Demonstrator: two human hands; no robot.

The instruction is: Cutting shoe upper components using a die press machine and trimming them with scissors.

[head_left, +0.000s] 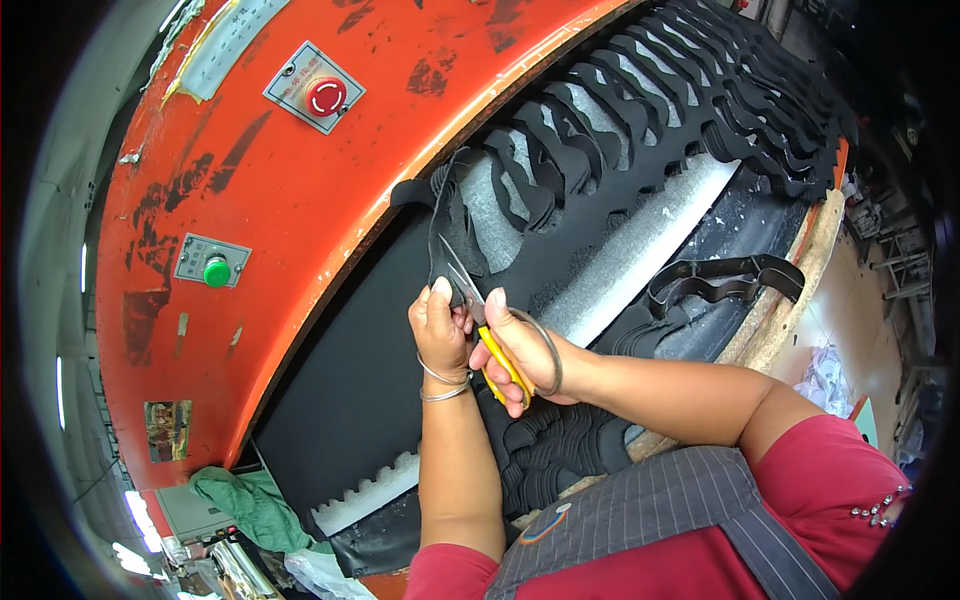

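My right hand [525,350] grips yellow-handled scissors [498,352], their blades apart and pointing up and to the left at a strip of black foam sheet [440,225]. My left hand [438,330] pinches the lower end of that strip beside the blades. The strip is part of cut-out waste from the black sheet [345,345], with curved openings continuing toward the upper right. Just right of my hands lies a white, rough-edged board [650,235]. My left fingertips are partly hidden behind the scissors.
An orange machine beam [230,170] arches along the left, with a red button [326,97] and a green button [217,271]. A black curved cutting die [735,278] rests at the right edge. Stacked black cut pieces [565,455] lie near my body. Green cloth [250,508] hangs lower left.
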